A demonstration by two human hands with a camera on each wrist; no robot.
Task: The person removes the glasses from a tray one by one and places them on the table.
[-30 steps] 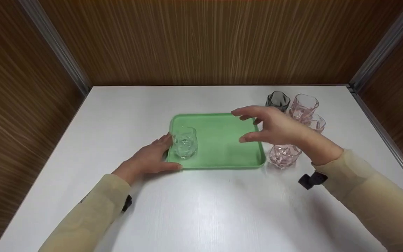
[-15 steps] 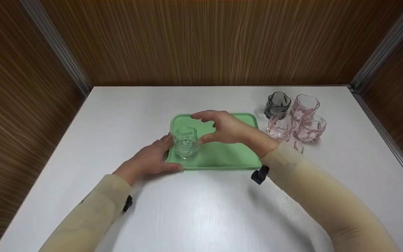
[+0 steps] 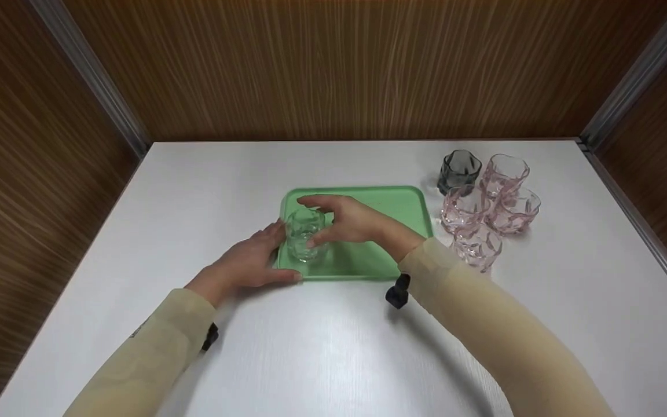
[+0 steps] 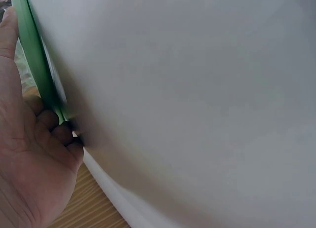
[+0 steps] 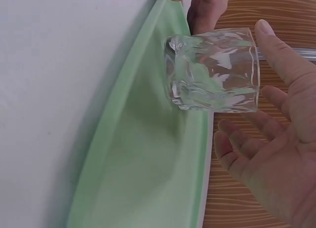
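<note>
1. A clear glass tumbler (image 3: 305,234) is seen standing upright on the near left corner of a green tray (image 3: 391,202), which lies flat on a white table (image 3: 333,347).
2. The right hand (image 3: 352,221) is cupped about the tumbler from its right side, with the index finger reaching over the rim and the thumb low against the wall.
3. In the right wrist view the fingers (image 5: 276,55) are shown spread and only lightly curved beside the tumbler (image 5: 213,70); a narrow gap can be made out between them and the glass, so a firm hold cannot be confirmed.
4. The left hand (image 3: 249,263) is laid on the table at the tray's near left corner, the thumb along the front edge and the fingers up against the left edge.
5. In the left wrist view the fingers (image 4: 54,124) are curled against the tray's rim (image 4: 37,60) (the tray's underside is hidden there).
6. A grey glass (image 3: 459,169) and four pink glasses (image 3: 504,197) are grouped close together on the table just right of the tray.
</note>
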